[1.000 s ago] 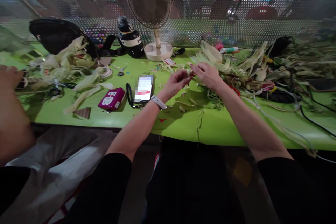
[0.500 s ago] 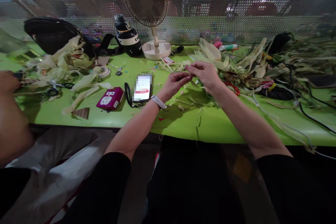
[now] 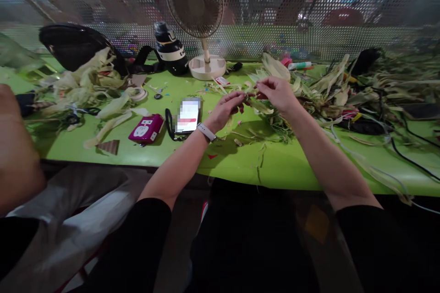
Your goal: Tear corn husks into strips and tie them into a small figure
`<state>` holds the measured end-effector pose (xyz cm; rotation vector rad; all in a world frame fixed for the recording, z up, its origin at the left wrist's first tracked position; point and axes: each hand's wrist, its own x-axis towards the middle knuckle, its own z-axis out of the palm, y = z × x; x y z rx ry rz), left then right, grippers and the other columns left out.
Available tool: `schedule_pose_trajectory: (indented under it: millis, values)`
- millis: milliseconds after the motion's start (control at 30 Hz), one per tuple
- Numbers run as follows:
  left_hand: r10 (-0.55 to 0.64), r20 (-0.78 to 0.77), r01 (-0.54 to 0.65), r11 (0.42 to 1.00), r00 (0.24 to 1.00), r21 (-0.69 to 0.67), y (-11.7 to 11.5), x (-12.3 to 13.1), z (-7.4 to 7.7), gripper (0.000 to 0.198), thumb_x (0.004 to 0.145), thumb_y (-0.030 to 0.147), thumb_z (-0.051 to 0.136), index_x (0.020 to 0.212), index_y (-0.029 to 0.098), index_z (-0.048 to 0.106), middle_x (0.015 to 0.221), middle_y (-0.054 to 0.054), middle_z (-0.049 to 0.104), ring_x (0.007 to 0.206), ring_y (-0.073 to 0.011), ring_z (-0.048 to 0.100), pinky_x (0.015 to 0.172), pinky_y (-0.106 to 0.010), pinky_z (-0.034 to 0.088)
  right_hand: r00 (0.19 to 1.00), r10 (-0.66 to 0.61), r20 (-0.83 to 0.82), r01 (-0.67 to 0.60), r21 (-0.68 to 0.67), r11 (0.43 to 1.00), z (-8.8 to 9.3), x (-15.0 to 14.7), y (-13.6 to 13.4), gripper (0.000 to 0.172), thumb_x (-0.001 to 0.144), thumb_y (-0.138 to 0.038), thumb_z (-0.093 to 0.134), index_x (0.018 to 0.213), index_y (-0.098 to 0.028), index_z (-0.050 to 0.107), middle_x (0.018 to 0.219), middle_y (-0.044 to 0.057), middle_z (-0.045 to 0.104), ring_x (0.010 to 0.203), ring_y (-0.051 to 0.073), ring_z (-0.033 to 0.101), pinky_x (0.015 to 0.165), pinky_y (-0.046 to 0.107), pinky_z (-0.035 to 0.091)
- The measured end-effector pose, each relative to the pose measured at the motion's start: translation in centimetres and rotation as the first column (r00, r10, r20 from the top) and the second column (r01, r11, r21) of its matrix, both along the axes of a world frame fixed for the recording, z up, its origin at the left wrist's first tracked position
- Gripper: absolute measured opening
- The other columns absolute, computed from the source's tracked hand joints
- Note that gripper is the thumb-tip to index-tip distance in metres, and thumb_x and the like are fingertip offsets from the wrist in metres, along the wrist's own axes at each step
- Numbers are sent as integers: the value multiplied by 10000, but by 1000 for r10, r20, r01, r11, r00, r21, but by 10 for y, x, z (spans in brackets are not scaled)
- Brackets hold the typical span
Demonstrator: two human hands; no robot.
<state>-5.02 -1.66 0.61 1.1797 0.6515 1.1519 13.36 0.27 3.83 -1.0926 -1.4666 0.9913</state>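
My left hand (image 3: 227, 110), with a pale band on its wrist, is over the green table (image 3: 220, 160), its thumb and fingers pinched together. Close by on the right, my right hand (image 3: 277, 94) pinches too. A thin strip seems to run between the fingertips, too small to name. Under and behind the hands lie pale husk shreds (image 3: 247, 86) and thin green stems (image 3: 280, 128). Left of my left hand is a lit phone (image 3: 188, 115) in a dark case with a strap.
A white fan (image 3: 206, 68) and a dark bottle (image 3: 171, 52) stand at the back. Husk heaps lie left (image 3: 82, 78) and right (image 3: 330, 87). A purple box (image 3: 146, 129), scissors (image 3: 74, 116), a tape roll (image 3: 137, 94) and cables (image 3: 412, 146) are around. A person's arm (image 3: 17, 155) is at far left.
My hands have drawn slightly apart, the right one moving right. More green stems show beneath it. The view has shifted slightly, and the person's arm at far left has moved.
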Motion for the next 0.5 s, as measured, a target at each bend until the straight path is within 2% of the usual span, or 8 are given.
schedule_pose_trajectory:
  millis: [100, 200, 267, 333, 400, 500]
  values:
    - [8, 53, -11, 998, 999, 67, 2, -2, 3, 129, 774, 249, 826, 857, 184, 751, 777, 18, 704, 579, -31, 520, 563, -160, 429, 984, 145, 102, -131, -134, 982, 6, 6, -6, 209, 735, -257, 858, 765, -186, 664, 668, -8, 657, 562, 100, 565, 502, 232, 481]
    - [56, 21, -57, 994, 998, 93, 2, 0, 4, 117, 790, 255, 822, 849, 187, 747, 755, 22, 685, 564, -29, 482, 545, -166, 408, 937, 313, 159, -278, -205, 938, 10, 6, -14, 204, 690, -194, 841, 824, -183, 687, 687, -5, 663, 566, 118, 566, 489, 255, 481]
    - [84, -6, -83, 992, 996, 91, 3, 1, 3, 119, 807, 272, 812, 841, 188, 737, 754, 22, 680, 561, -30, 471, 544, -171, 407, 927, 318, 200, -297, -132, 946, 8, 4, -15, 207, 682, -206, 822, 835, -182, 684, 699, -3, 665, 615, 134, 583, 550, 278, 505]
    - [87, -11, -86, 992, 996, 96, 3, 2, 2, 138, 810, 292, 814, 833, 188, 726, 743, 27, 669, 559, -31, 471, 548, -175, 408, 931, 247, 269, -261, 18, 965, 5, 2, -13, 171, 683, -230, 796, 798, -180, 679, 726, 2, 671, 673, 142, 589, 634, 295, 509]
    - [74, -3, -74, 992, 997, 105, 4, 2, 2, 154, 811, 310, 815, 835, 190, 722, 724, 34, 654, 555, -31, 473, 547, -178, 405, 927, 180, 329, -236, 140, 961, 3, 1, -10, 131, 693, -259, 763, 759, -184, 678, 763, 9, 680, 723, 149, 590, 694, 305, 496]
    - [74, 2, -73, 992, 997, 106, 4, 1, 2, 147, 820, 313, 809, 857, 194, 731, 715, 34, 645, 555, -31, 482, 547, -179, 406, 917, 154, 367, -234, 186, 954, 5, 4, -10, 140, 724, -319, 729, 757, -191, 683, 798, 26, 685, 752, 165, 597, 720, 317, 483]
